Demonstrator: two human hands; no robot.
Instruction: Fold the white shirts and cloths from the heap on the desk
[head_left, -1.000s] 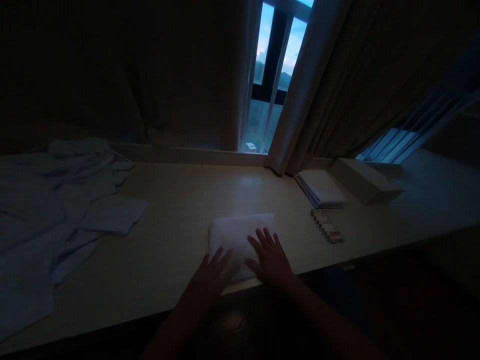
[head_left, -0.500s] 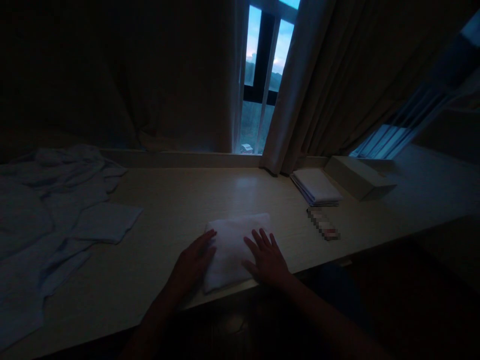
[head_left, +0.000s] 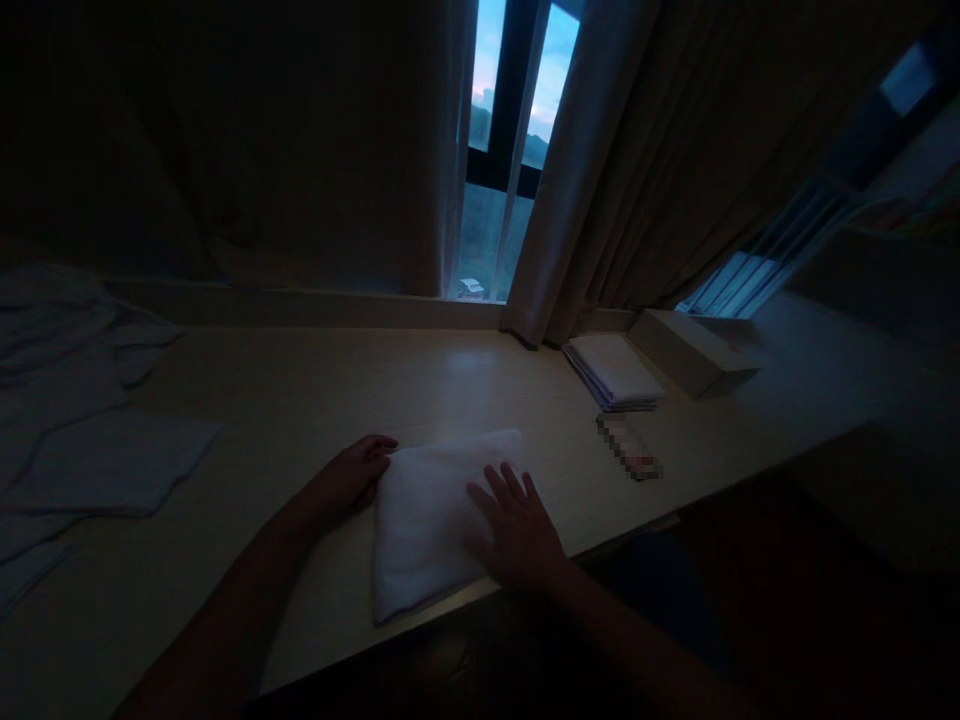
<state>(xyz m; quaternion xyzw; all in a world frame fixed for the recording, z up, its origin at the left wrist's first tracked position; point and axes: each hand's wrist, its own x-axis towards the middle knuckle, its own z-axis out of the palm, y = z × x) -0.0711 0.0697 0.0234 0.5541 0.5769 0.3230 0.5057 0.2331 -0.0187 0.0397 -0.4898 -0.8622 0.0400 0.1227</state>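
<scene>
In the head view a folded white cloth [head_left: 427,510] lies at the table's front edge. At its far left corner is my left hand [head_left: 358,470], its fingers curled and closed on the cloth's edge; the fingertips are partly hidden in the dimness. My right hand [head_left: 521,530] rests palm down on the right part of the cloth, fingers spread and open. To the left, a loose heap of pale cloths [head_left: 56,350] spreads over the table, with a flatter piece [head_left: 120,460] on its near side.
The pale table [head_left: 300,390] runs along a curtained window. A stack of folded cloths [head_left: 615,368] sits at the back right, beside a box [head_left: 694,350]. Nearer the front is a small pixelated object [head_left: 628,447]. A curtain [head_left: 562,230] hangs down to the table's back edge.
My left hand has gone from lying along the cloth's left side to its far left corner, fingers now curled. The cloth's left side looks wider. The view has shifted right.
</scene>
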